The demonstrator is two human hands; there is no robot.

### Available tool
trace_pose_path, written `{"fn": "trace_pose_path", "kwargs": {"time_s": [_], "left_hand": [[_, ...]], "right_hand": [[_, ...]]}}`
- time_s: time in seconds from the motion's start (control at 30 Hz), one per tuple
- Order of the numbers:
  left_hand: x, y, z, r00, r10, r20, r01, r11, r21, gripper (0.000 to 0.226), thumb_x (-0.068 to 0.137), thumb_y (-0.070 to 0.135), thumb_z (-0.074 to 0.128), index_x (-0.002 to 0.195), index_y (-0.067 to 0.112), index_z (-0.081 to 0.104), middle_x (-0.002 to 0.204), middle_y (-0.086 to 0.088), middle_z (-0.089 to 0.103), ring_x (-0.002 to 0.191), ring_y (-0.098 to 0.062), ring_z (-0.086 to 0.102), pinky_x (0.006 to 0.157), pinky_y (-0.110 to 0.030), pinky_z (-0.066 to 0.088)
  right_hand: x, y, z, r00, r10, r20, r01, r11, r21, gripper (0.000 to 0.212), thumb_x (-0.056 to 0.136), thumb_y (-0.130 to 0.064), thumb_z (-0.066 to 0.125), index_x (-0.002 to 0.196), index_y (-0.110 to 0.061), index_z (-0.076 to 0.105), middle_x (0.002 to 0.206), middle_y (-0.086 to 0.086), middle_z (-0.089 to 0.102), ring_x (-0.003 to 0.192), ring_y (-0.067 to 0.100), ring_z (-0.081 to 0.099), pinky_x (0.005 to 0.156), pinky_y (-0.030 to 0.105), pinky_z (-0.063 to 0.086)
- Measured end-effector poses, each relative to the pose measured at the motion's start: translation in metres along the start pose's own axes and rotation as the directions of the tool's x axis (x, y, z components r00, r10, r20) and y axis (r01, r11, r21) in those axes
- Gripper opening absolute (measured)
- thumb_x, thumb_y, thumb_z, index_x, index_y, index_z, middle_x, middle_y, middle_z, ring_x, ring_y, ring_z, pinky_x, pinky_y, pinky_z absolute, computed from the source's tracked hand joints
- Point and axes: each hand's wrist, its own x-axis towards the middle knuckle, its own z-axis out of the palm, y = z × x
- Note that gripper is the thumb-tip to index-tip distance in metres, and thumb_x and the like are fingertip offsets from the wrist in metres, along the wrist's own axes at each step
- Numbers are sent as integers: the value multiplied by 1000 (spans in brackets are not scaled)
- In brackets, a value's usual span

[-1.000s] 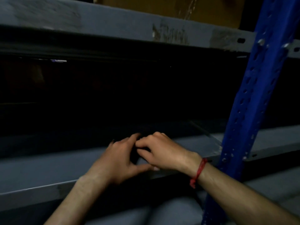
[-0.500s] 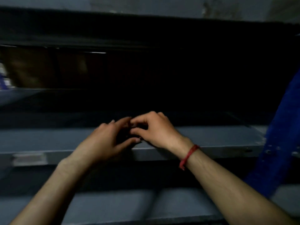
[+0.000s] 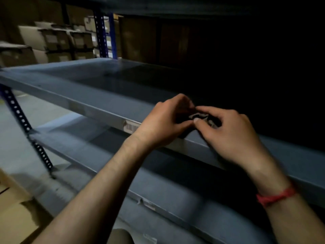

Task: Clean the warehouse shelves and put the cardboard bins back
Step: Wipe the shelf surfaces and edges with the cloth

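Shifted rightward: left hand (image 3: 165, 120), right hand (image 3: 233, 136), both pinching crumpled wad (image 3: 202, 118) at shelf (image 3: 105, 95) front edge. Cardboard bins (image 3: 52, 39) stacked far left.

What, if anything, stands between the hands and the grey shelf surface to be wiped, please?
Nothing visible does. The left hand and right hand pinch a small dark wad, perhaps a cloth, over the front edge of the shelf. Its lit part looks bare; its right side is too dark to judge.
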Motion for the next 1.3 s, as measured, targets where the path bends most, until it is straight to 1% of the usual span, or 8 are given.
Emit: {"fn": "trace_pose_path", "kwargs": {"time_s": [0.2, 0.47, 0.57, 0.7, 0.8, 1.07, 1.17, 1.3], "left_hand": [[-8, 17, 1, 977, -193, -86, 185, 978, -98, 29, 87, 36, 75, 101, 20, 56, 85, 7, 71, 78, -8, 66, 68, -23, 48], [-29, 52, -1, 845, -520, -125, 446, 814, -372, 25, 84, 42, 75, 96, 21, 71, 87, 6, 75, 83, -9, 71, 80, -35, 57], [-33, 78, -11, 744, -668, -32, 531, 619, -579, 40, 70, 40, 88, 98, 22, 67, 92, 5, 75, 87, -5, 71, 84, -31, 58], [-35, 124, -59, 596, -794, 118, 488, 241, -839, 45, 74, -1, 84, 113, 6, 61, 106, -12, 74, 103, -20, 71, 89, -33, 58], [-34, 170, -107, 569, -808, 152, 430, 135, -893, 42, 80, -5, 77, 118, 2, 62, 109, -16, 74, 102, -28, 72, 82, -32, 60], [-18, 285, -209, 564, -798, 212, 465, 95, -880, 29, 86, -5, 69, 114, 2, 69, 103, -20, 74, 95, -30, 73, 72, -28, 60], [4, 332, -237, 634, -743, 213, 479, 162, -863, 28, 87, -5, 68, 115, -2, 68, 83, -10, 75, 73, -19, 73, 65, -26, 58], [36, 382, -263, 723, -674, 152, 459, 304, -835, 26, 87, 1, 71, 112, 2, 71, 103, -19, 75, 98, -31, 73, 79, -33, 61]], "right_hand": [[1, 2, -6, 983, 8, 184, -35, 989, 144, 64, 85, -23, 71, 143, -36, 47, 126, -16, 62, 111, -12, 57, 85, -2, 38], [0, -14, -14, 979, 77, 189, -108, 981, 160, 61, 88, 2, 68, 142, -23, 52, 120, -11, 66, 104, -19, 57, 84, -3, 39], [7, -38, -28, 941, 30, 337, -76, 989, 127, 66, 83, 10, 65, 137, -28, 57, 125, -1, 63, 111, -2, 60, 93, 1, 37], [10, -98, -59, 939, -35, 343, -30, 983, 182, 63, 79, 12, 65, 134, -18, 61, 120, 5, 52, 104, -19, 49, 92, -1, 33], [9, -143, -94, 955, -62, 290, -12, 969, 246, 69, 73, 12, 66, 135, -18, 61, 122, 6, 52, 109, -9, 50, 97, 3, 35], [13, -232, -220, 873, -227, 432, 60, 928, 367, 80, 81, -25, 81, 150, -25, 41, 154, -18, 36, 139, -9, 33, 112, 16, 34], [28, -251, -265, 915, -244, 320, 123, 927, 355, 75, 79, -22, 83, 145, -23, 48, 145, -26, 41, 135, -11, 38, 111, 13, 34], [48, -274, -318, 960, -264, 94, 219, 915, 338, 64, 75, -14, 84, 134, -17, 61, 133, -25, 53, 125, -9, 51, 106, 12, 38]]}}
